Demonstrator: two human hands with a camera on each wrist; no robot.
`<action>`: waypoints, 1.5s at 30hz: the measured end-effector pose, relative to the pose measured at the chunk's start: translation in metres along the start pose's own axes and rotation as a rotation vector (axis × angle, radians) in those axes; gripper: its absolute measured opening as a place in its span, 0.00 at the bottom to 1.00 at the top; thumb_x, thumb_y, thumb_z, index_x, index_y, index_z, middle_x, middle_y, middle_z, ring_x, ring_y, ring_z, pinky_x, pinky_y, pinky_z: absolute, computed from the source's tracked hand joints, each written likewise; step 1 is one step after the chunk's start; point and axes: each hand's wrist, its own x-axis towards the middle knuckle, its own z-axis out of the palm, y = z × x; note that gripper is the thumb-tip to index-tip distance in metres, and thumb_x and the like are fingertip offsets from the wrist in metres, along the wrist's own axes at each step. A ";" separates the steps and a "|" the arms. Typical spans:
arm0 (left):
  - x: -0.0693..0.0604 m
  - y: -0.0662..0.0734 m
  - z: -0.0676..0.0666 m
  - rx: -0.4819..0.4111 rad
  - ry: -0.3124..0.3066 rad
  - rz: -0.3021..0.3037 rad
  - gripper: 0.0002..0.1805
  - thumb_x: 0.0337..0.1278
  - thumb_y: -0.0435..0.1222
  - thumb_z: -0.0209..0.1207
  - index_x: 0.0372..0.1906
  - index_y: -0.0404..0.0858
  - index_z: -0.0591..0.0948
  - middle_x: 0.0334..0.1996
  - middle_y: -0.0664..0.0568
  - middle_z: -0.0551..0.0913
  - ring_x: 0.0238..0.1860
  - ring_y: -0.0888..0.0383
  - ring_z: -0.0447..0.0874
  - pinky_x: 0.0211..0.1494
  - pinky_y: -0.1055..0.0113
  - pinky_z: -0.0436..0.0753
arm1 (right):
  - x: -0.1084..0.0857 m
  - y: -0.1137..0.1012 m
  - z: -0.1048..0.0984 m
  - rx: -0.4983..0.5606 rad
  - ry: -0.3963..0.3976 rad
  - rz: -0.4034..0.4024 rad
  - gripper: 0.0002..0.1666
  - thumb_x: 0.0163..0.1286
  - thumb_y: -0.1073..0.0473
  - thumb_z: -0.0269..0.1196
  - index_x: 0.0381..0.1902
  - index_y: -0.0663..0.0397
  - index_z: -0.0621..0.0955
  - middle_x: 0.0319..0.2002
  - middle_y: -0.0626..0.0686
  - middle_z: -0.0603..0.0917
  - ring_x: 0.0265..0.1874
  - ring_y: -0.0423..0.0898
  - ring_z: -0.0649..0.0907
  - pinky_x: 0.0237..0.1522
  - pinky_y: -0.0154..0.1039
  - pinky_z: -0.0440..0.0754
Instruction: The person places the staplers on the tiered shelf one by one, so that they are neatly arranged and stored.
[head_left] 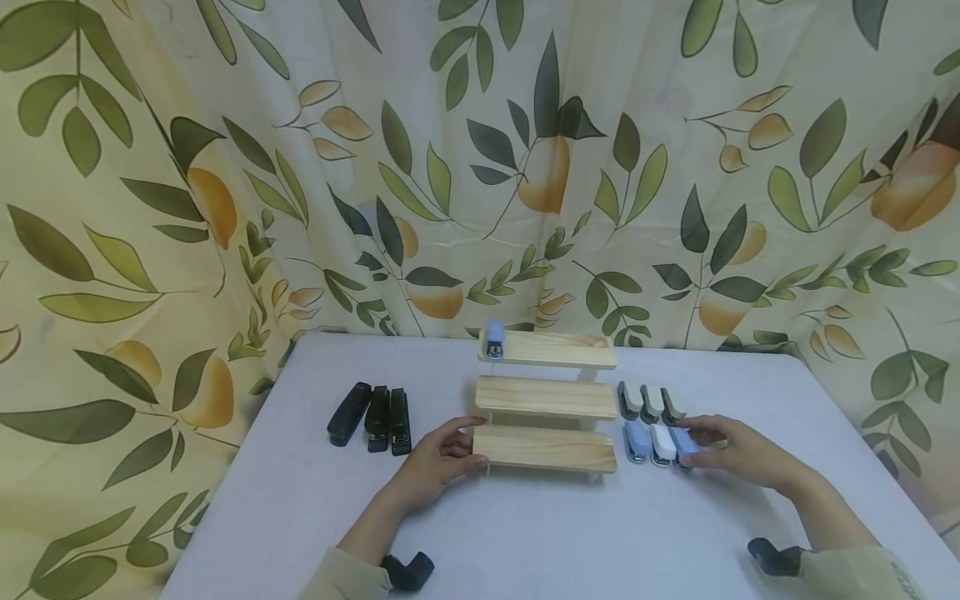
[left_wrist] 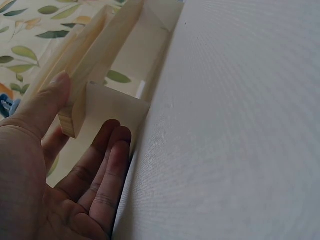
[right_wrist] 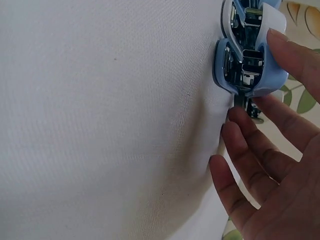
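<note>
My left hand [head_left: 438,462] holds the left end of the lowest board of a three-tier wooden display rack [head_left: 543,450]. In the left wrist view its thumb lies on the board [left_wrist: 75,112], with the other fingers by the pale side support [left_wrist: 117,102]. Over on the right, my right hand [head_left: 738,450] pinches a small light-blue stapler [right_wrist: 272,75] between thumb and index finger; it still stands on the table. Beside it are a white stapler [head_left: 663,444] and another blue stapler [head_left: 637,440]. Several pale staplers with dark bases [head_left: 632,402] form the row behind.
Another blue stapler [head_left: 495,337] sits at the left end of the rack's top tier. Several larger black staplers [head_left: 348,414] lie left of the rack. A white cloth covers the table [head_left: 540,542], and a leaf-patterned curtain [head_left: 495,167] hangs behind it.
</note>
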 end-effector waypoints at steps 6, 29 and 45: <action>0.000 0.001 0.000 0.005 -0.001 -0.002 0.31 0.59 0.54 0.71 0.68 0.68 0.74 0.49 0.55 0.85 0.49 0.57 0.85 0.56 0.61 0.81 | 0.000 0.001 0.000 0.002 -0.008 0.002 0.45 0.67 0.44 0.72 0.72 0.65 0.71 0.65 0.72 0.75 0.63 0.72 0.76 0.56 0.68 0.79; 0.000 0.002 0.000 -0.004 0.002 -0.009 0.31 0.60 0.54 0.71 0.68 0.68 0.75 0.49 0.55 0.85 0.49 0.57 0.84 0.55 0.61 0.81 | 0.001 0.006 0.003 0.046 -0.004 0.007 0.48 0.65 0.44 0.74 0.72 0.65 0.70 0.64 0.71 0.74 0.61 0.70 0.75 0.56 0.66 0.79; -0.001 0.002 0.001 -0.008 0.005 -0.002 0.31 0.60 0.53 0.71 0.68 0.68 0.75 0.49 0.54 0.85 0.49 0.57 0.85 0.55 0.62 0.81 | -0.003 0.005 0.004 0.020 0.047 0.009 0.46 0.64 0.42 0.74 0.68 0.66 0.73 0.59 0.66 0.80 0.59 0.65 0.79 0.56 0.64 0.80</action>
